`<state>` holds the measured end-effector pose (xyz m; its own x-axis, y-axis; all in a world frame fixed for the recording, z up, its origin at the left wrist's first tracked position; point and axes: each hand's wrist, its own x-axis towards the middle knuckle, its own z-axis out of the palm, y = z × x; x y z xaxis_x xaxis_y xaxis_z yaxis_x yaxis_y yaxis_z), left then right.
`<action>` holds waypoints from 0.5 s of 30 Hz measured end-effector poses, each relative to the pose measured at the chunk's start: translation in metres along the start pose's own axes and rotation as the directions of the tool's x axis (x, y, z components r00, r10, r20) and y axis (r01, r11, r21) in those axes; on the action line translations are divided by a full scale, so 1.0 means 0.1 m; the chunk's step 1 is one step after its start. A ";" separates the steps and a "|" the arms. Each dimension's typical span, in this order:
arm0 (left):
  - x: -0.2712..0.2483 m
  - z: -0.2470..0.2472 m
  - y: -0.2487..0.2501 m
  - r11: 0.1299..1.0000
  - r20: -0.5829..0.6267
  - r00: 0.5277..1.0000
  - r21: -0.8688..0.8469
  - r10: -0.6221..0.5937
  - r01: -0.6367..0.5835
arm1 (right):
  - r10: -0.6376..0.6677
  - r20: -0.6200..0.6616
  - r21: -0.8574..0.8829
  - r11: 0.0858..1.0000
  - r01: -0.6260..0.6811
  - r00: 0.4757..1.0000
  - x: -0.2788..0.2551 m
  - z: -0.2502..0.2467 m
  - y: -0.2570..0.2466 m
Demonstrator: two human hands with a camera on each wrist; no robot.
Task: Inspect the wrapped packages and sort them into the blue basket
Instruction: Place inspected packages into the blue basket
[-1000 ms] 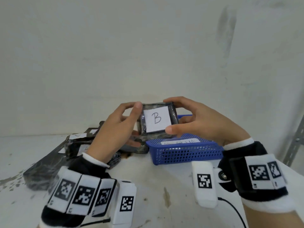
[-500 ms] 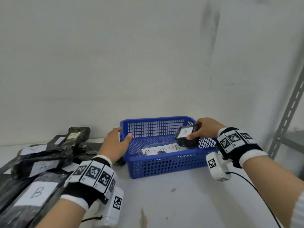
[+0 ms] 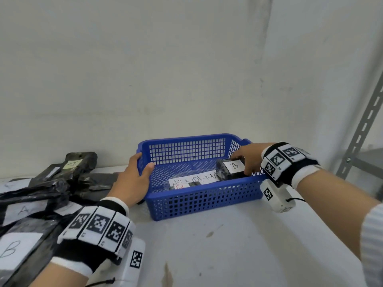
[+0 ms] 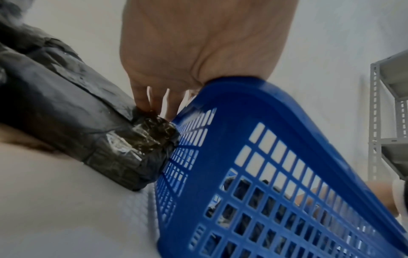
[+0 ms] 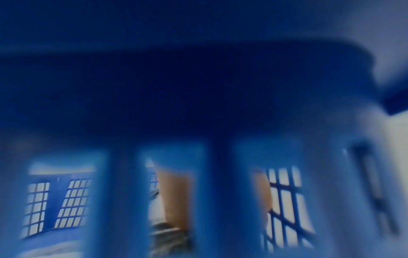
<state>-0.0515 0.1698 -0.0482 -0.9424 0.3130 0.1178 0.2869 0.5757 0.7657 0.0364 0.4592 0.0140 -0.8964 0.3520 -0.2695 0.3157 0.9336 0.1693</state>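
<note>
A blue mesh basket (image 3: 203,201) stands on the white table against the wall. My right hand (image 3: 245,162) holds a small black wrapped package with a white "B" label (image 3: 232,167) low inside the basket's right end. My left hand (image 3: 134,179) grips the basket's left rim (image 4: 253,90), thumb over the edge. On the basket floor lie a paper sheet with handwriting (image 3: 192,180) and a dark package beneath it. The right wrist view is blurred blue basket wall (image 5: 198,87), with a finger seen through the slots.
A heap of black wrapped packages with white "A" and "B" labels (image 3: 37,195) lies left of the basket, one end touching it (image 4: 137,153). A grey metal shelf upright (image 3: 360,129) stands at the far right. Bare table surface (image 3: 207,255) lies in front.
The package was held up in both hands a second ago. My right hand has carried it down into the basket's right end, and my left hand has taken hold of the left rim.
</note>
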 end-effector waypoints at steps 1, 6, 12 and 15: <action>0.00 0.00 0.00 1.000 0.000 1.000 -0.004 0.000 0.000 | 0.003 0.005 -0.029 1.000 -0.003 1.000 0.00 0.01 0.00; 0.00 0.01 0.01 1.000 0.003 1.000 -0.015 0.006 -0.006 | 0.014 -0.008 -0.142 0.990 -0.015 1.000 -0.07 0.02 -0.06; 0.06 0.02 -0.07 0.996 -0.032 0.999 0.082 0.023 -0.020 | 0.008 -0.089 -0.117 0.993 -0.018 0.996 -0.14 -0.07 -0.05; 0.00 -0.01 -0.03 0.987 -0.090 0.996 0.158 0.020 -0.006 | 0.048 -0.200 0.181 0.983 -0.011 0.979 -0.24 -0.17 -0.10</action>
<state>-0.0521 0.1672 -0.0501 -0.9481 0.2552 0.1898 0.3159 0.6862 0.6553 0.0498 0.4402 0.0348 -0.9244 0.3758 -0.0657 0.3767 0.9263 -0.0019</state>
